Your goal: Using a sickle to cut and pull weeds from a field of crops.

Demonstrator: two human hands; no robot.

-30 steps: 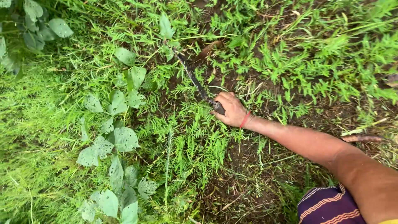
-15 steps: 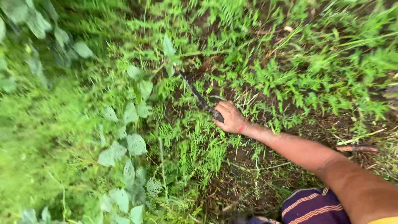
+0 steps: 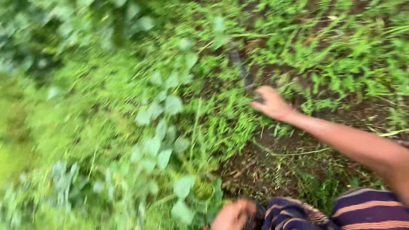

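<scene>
Change: the view has swung and blurred; the left hand (image 3: 233,215) has come into sight at the bottom edge, beside the striped cloth (image 3: 336,213).
Right hand (image 3: 271,103): closed around the handle of the blade (image 3: 240,68).
Left hand: grip unclear, too blurred.
Blade: dark, lying among the weeds (image 3: 221,123), long axis running up-left from the fist, tip pointing away.

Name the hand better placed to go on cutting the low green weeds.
Right. The right hand grips the dark curved blade tool among the low green weeds. The left hand sits by the striped cloth, apparently empty.
</scene>
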